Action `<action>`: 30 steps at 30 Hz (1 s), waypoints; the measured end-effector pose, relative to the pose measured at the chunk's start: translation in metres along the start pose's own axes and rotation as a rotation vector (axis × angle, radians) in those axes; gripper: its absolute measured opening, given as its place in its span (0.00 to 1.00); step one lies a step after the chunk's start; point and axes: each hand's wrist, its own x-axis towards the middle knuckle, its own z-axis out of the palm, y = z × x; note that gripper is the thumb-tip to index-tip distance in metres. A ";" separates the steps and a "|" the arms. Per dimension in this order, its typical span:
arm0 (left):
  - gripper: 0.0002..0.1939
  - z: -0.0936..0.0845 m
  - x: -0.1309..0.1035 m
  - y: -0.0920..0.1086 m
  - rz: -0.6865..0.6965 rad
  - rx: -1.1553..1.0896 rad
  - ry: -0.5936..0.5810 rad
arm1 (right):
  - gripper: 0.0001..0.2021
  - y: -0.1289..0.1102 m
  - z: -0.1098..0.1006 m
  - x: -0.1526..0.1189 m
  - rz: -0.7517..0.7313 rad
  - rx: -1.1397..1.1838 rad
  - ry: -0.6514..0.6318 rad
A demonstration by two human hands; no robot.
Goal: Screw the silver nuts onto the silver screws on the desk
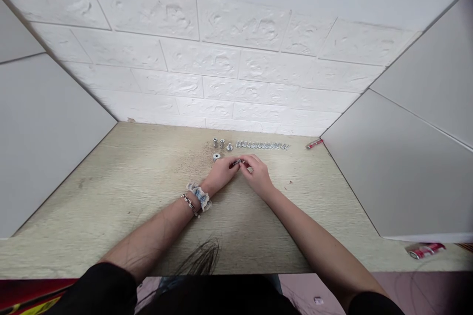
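Observation:
My left hand (220,173) and my right hand (257,173) meet over the middle of the wooden table. Their fingertips pinch a small metal piece (238,162) between them; its exact shape is too small to tell. Just beyond my left hand lies a round metal part with a dark centre hole (216,157). Behind it stand two metal cylinders (215,142), (222,143) and a small flanged metal part (229,147). To their right runs a row of several metal screws (262,145).
A red battery-like cylinder (314,144) lies at the table's back right, another (426,250) near its front right edge. Grey panels stand left (55,133) and right (399,167), and a white brick-patterned wall (221,64) behind. Small crumbs (290,182) lie right of my hands.

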 end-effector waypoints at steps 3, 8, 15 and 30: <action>0.14 0.001 0.001 -0.002 -0.004 0.021 0.006 | 0.12 0.003 -0.001 0.001 -0.047 -0.012 -0.012; 0.15 0.001 0.001 -0.003 -0.002 0.068 -0.002 | 0.13 0.006 -0.003 0.003 -0.082 -0.050 -0.066; 0.13 -0.001 -0.002 0.001 0.070 0.129 -0.048 | 0.10 0.006 -0.010 0.004 0.008 -0.175 -0.128; 0.11 0.005 -0.004 0.005 0.036 -0.158 -0.131 | 0.17 -0.018 0.016 0.002 0.119 0.224 0.003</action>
